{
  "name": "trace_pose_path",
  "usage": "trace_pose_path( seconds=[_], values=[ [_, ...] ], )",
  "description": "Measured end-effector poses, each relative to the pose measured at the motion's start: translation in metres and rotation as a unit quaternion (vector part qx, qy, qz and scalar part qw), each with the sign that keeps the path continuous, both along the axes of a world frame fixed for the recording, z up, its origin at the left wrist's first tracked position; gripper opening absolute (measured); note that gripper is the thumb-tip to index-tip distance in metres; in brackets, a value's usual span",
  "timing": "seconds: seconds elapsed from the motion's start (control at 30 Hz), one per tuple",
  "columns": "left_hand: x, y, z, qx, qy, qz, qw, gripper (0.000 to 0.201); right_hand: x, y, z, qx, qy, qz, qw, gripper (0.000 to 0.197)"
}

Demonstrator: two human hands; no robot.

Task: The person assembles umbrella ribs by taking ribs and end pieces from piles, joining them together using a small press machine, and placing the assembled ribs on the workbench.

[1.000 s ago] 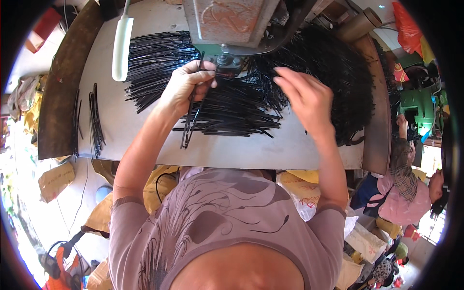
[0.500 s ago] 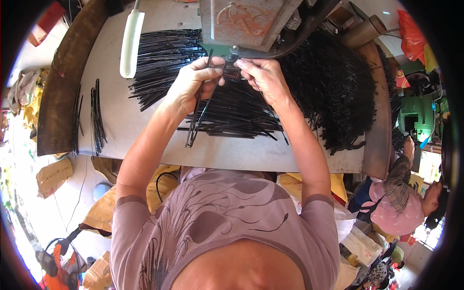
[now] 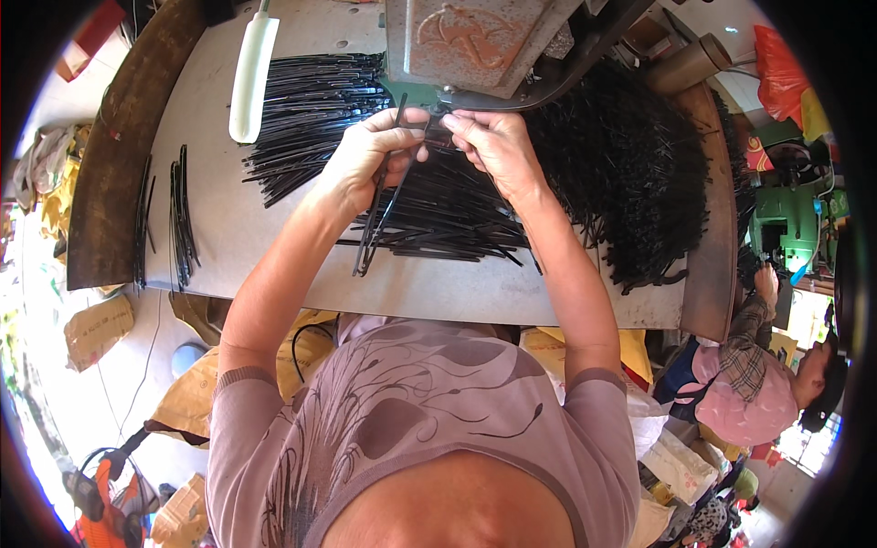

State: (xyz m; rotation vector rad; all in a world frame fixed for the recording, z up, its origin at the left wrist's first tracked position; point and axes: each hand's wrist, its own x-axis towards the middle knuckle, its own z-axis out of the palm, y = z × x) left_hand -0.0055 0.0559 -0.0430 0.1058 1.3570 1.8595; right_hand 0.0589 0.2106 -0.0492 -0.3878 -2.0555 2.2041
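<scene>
Under the head of a grey and green machine (image 3: 480, 50), my two hands work close together. My left hand (image 3: 379, 151) is closed on a jointed black umbrella rib (image 3: 375, 224), whose thin arms hang down over the table. My right hand (image 3: 498, 151) pinches another slender black rib with thumb and forefinger, just right of the machine's tip. The exact joint between my fingertips is too small to make out. Below them lies a loose pile of black ribs (image 3: 448, 215).
A neat stack of ribs (image 3: 311, 110) lies left of the machine, and a dense heap (image 3: 630, 173) fills the right. A white lamp (image 3: 251, 82) hangs at the upper left. Curved brown rims (image 3: 114, 183) edge the metal table (image 3: 301, 265). Another person (image 3: 749, 384) sits at the far right.
My hands and the ribs keep almost the same place at the machine. The view has shifted very slightly. The other person's hand at right has moved a little.
</scene>
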Motion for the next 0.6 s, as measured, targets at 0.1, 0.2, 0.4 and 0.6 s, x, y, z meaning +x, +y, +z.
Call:
trace_pose_path(
  seconds=[0.1, 0.2, 0.4, 0.6],
  values=[
    [0.000, -0.001, -0.002, 0.003, -0.003, 0.003, 1.000, 0.021, 0.000, -0.001, 0.000, -0.006, 0.001, -0.001, 1.000, 0.015],
    [0.002, 0.000, 0.000, 0.004, 0.003, 0.005, 1.000, 0.021, 0.001, -0.001, 0.001, -0.008, 0.003, 0.000, 1.000, 0.015],
    [0.002, 0.000, -0.002, 0.001, 0.005, 0.008, 1.000, 0.019, 0.000, -0.004, -0.002, -0.013, -0.016, -0.009, 1.000, 0.016],
    [0.005, -0.011, -0.004, -0.032, 0.037, -0.024, 0.999, 0.006, 0.013, -0.001, 0.005, -0.048, -0.062, 0.002, 0.997, 0.016]
  ],
)
